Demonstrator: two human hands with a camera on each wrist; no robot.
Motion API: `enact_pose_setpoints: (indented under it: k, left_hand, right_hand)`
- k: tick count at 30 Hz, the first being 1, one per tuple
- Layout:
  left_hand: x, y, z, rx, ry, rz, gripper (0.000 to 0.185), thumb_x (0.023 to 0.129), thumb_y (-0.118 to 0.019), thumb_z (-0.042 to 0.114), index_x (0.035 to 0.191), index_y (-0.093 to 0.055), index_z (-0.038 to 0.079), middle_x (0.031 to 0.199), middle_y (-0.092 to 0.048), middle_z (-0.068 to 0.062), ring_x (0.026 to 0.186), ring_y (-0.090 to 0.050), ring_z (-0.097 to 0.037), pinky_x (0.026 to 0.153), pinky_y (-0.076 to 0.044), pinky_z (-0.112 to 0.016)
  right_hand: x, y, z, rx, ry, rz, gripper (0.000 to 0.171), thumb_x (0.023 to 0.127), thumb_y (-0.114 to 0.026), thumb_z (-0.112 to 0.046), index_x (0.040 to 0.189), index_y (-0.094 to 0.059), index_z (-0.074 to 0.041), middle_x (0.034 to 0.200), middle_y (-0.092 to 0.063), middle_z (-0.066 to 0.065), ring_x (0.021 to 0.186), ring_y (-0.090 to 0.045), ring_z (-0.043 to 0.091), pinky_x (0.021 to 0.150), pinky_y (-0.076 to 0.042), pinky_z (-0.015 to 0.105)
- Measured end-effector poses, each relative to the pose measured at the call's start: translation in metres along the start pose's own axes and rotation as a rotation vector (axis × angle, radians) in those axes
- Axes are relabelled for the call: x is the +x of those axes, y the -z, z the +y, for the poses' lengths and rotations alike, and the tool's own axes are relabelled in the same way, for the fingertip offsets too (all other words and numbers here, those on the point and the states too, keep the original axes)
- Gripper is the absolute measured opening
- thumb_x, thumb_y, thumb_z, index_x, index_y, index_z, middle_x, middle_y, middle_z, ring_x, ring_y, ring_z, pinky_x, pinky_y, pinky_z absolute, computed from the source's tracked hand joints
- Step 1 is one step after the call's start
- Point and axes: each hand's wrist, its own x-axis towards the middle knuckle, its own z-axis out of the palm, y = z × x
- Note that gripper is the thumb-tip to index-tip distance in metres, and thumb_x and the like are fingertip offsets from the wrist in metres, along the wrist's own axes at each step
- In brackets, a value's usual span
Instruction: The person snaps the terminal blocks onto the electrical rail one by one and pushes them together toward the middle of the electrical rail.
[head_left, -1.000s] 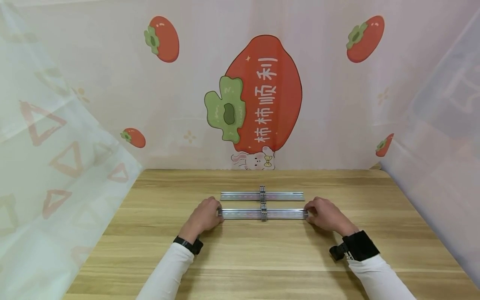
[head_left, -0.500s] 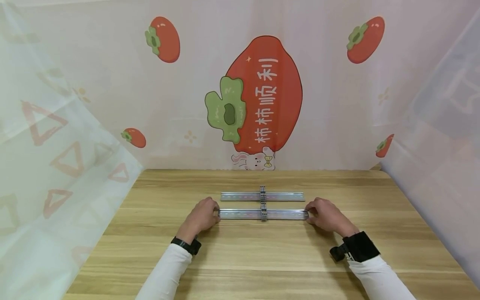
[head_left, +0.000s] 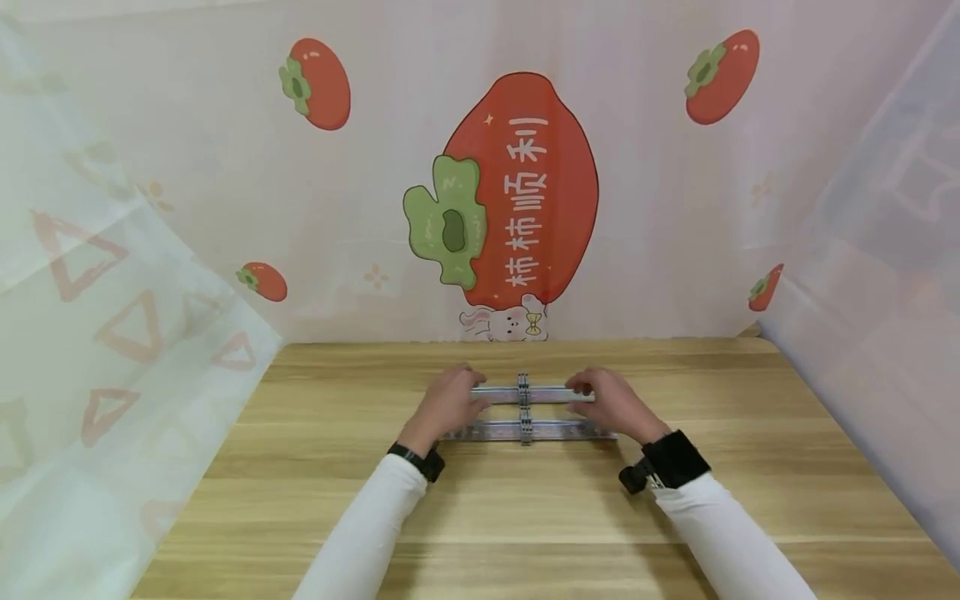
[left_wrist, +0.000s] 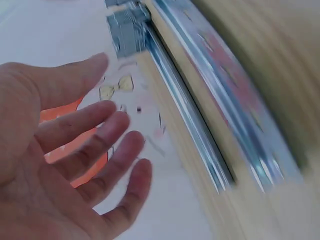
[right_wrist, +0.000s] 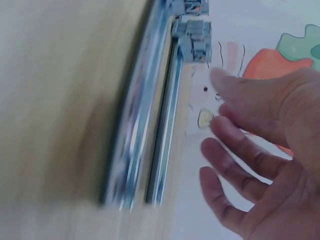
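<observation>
Two slotted metal DIN rails lie parallel on the wooden table, the front rail (head_left: pixel 570 430) nearer me and the rear rail (head_left: pixel 551 395) behind it. Grey terminal blocks (head_left: pixel 527 427) sit mid-length on the front rail, and similar blocks (head_left: pixel 522 388) on the rear one. Over the left part of the rails is my left hand (head_left: pixel 448 407), fingers spread and nothing in its grasp. My right hand (head_left: pixel 617 407) hovers likewise over the right part, its fingers loosely bent. Both wrist views show a gap between the fingers and the rear rail (left_wrist: pixel 187 105).
A pale curtain (head_left: pixel 652 208) printed with red persimmons hangs along the table's back edge. More pale sheeting (head_left: pixel 150 250) slopes down on the left, and another sheet (head_left: pixel 885 275) on the right. Bare wood (head_left: pixel 517 517) shows in front of the rails.
Earlier both hands held the ends of the front rail. They have let go, moved inward and away from me, and now hover over the rails. Both rails stay put.
</observation>
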Motion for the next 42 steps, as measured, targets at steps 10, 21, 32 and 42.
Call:
enact_pose_setpoints:
  k: [10,21,32,42]
  left_hand:
    - [0.045,-0.014,0.023,-0.151,-0.033,-0.124,0.04,0.097,-0.072,0.017,0.13,-0.065,-0.004,0.121,-0.063,-0.017,0.111,-0.061,-0.032,0.093,-0.052,-0.046]
    - [0.052,-0.017,0.023,-0.152,-0.048,-0.164,0.038,0.096,-0.072,0.016,0.128,-0.067,-0.004,0.122,-0.064,-0.018,0.114,-0.06,-0.032,0.097,-0.05,-0.046]
    - [0.057,-0.018,0.023,-0.132,-0.018,-0.191,0.04,0.098,-0.071,0.019,0.132,-0.066,0.0,0.126,-0.063,-0.016,0.117,-0.059,-0.03,0.099,-0.049,-0.045]
    - [0.056,-0.019,0.025,-0.122,0.007,-0.207,0.041,0.098,-0.071,0.021,0.134,-0.065,0.002,0.128,-0.063,-0.015,0.118,-0.059,-0.028,0.099,-0.049,-0.045]
  right_hand:
    - [0.049,-0.014,-0.012,0.08,0.043,-0.051,0.035,0.088,-0.08,-0.009,0.118,-0.071,0.005,0.108,-0.07,0.02,0.096,-0.065,0.034,0.083,-0.053,0.043]
    - [0.063,-0.024,-0.011,0.118,-0.016,-0.119,0.037,0.088,-0.081,-0.013,0.12,-0.071,0.004,0.109,-0.07,0.016,0.099,-0.065,0.03,0.087,-0.054,0.043]
    - [0.067,-0.027,-0.011,0.134,-0.023,-0.129,0.034,0.088,-0.079,-0.007,0.12,-0.07,0.003,0.109,-0.07,0.016,0.097,-0.065,0.028,0.088,-0.053,0.044]
    - [0.065,-0.029,-0.01,0.128,-0.051,-0.141,0.037,0.089,-0.079,-0.012,0.123,-0.069,0.001,0.109,-0.07,0.014,0.098,-0.065,0.025,0.088,-0.053,0.043]
